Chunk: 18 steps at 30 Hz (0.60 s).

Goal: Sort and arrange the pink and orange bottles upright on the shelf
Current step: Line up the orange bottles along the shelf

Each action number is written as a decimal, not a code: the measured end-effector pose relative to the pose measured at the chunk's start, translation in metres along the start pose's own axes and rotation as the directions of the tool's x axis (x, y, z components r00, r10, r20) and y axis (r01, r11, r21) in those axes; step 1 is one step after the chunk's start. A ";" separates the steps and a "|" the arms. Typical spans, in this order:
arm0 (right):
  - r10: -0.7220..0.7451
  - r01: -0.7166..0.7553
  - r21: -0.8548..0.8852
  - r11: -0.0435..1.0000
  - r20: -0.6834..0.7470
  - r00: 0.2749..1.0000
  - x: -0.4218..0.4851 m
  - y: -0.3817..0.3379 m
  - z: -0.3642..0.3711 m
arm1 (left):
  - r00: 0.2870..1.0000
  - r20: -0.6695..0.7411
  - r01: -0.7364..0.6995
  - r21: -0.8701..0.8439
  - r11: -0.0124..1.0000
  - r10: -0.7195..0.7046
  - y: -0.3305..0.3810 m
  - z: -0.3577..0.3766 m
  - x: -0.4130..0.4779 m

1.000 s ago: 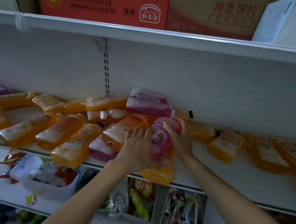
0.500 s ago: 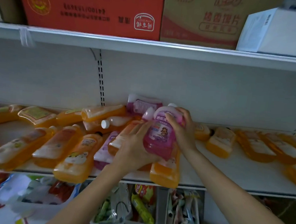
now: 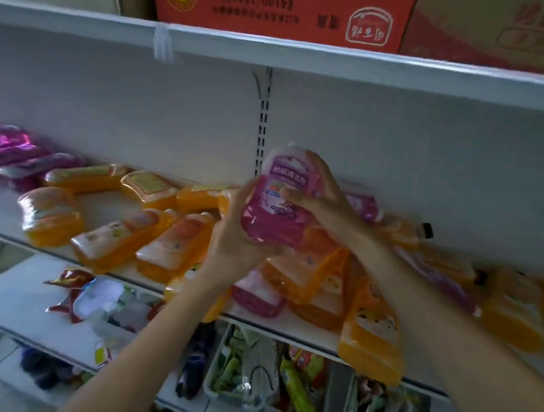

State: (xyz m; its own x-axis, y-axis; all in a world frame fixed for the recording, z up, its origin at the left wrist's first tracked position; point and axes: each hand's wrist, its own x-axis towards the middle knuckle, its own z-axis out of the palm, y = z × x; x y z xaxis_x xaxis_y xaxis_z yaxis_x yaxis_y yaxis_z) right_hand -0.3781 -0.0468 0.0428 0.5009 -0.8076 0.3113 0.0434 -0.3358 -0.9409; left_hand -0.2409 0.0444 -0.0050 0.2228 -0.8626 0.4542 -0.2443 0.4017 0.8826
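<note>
The pink translucent plastic bottle with a white cap is found raised clear of the heap. A second ago it was lying on its side among the flat-sided orange plastic bottles with both hands laid upon it, and half a second ago it was only partly lifted.

It is now held in the air above the middle of the white metal shelf, in front of the back panel. Its cap is uppermost, it is slightly tilted, and it is not touching the board. The left hand is curled round the lower left side and base. The right hand is closed on the upper right side, with the thumb laid across the label.

It is judged that one bottle is picked out and turned upright but not yet set down. No bottle is seen standing on this shelf. The orange bottles are strewn on their sides, one overhanging the front edge at the right. Further pink bottles are laid flat at the far left.

The held bottle is seen filled with pink liquid. A printed label is carried on its front face, and the body is narrowed to a shoulder below the cap. Finer detail is lost to motion blur.
</note>
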 end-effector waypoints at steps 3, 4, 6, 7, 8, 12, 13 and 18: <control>-0.005 0.005 -0.004 1.000 0.101 0.995 0.021 0.002 0.037 | 0.998 -0.063 0.010 0.038 0.999 -0.008 -0.014 -0.039 -0.004; -0.014 0.014 0.004 1.000 0.137 0.990 0.031 0.004 0.050 | 0.996 -0.088 0.020 0.033 0.999 -0.017 -0.018 -0.053 -0.004; -0.027 0.026 0.008 1.000 0.212 0.977 0.049 0.004 0.082 | 0.992 -0.124 0.039 0.046 0.998 -0.033 -0.024 -0.087 -0.003; -0.024 0.024 0.004 1.000 0.237 0.971 0.058 0.004 0.100 | 0.991 -0.129 0.044 0.061 0.997 -0.036 -0.028 -0.105 -0.002; -0.021 0.020 0.006 1.000 0.257 0.966 0.067 0.005 0.118 | 0.991 -0.132 0.043 0.077 0.996 -0.033 -0.033 -0.125 -0.001; -0.040 0.058 -0.059 0.997 0.267 0.963 0.110 0.015 0.197 | 0.988 -0.147 0.061 0.171 0.983 -0.036 -0.048 -0.204 0.007; -0.046 0.066 -0.067 0.996 0.266 0.963 0.122 0.018 0.216 | 0.990 -0.140 0.050 0.192 0.980 -0.023 -0.053 -0.224 0.010; 0.022 -0.026 0.015 1.000 0.266 0.964 0.177 0.029 0.313 | 0.989 -0.128 0.097 0.192 0.977 -0.073 -0.080 -0.335 0.033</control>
State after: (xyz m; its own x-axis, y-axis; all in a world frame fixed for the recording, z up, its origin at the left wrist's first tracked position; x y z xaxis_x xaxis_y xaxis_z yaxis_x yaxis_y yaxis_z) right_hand -0.0175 -0.0479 0.0285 0.7135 -0.6567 0.2443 0.0429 -0.3071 -0.9507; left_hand 0.1025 0.0872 -0.0200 0.3587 -0.8433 0.4002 -0.3978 0.2498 0.8828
